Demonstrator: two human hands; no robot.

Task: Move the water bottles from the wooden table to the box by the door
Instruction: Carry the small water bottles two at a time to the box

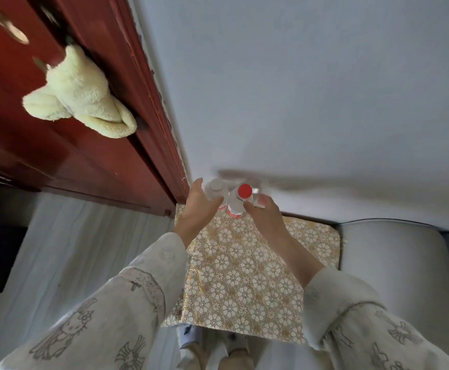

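Clear water bottles stand at the far end of a table covered with a gold floral cloth point(244, 276), close to the wall. My left hand point(200, 206) curls around a clear bottle with a pale cap point(216, 188). My right hand point(264, 212) wraps its fingers on a bottle with a red cap point(240, 197) and a red label near its base. The two bottles stand side by side, nearly touching. A box is not visible in this view.
A dark red wooden door point(84, 145) stands to the left, with a cream towel point(79, 94) hanging from its handle. A pale wall point(298, 89) runs behind the table. A grey cushioned seat point(394, 263) sits to the right. My feet point(212, 348) show below.
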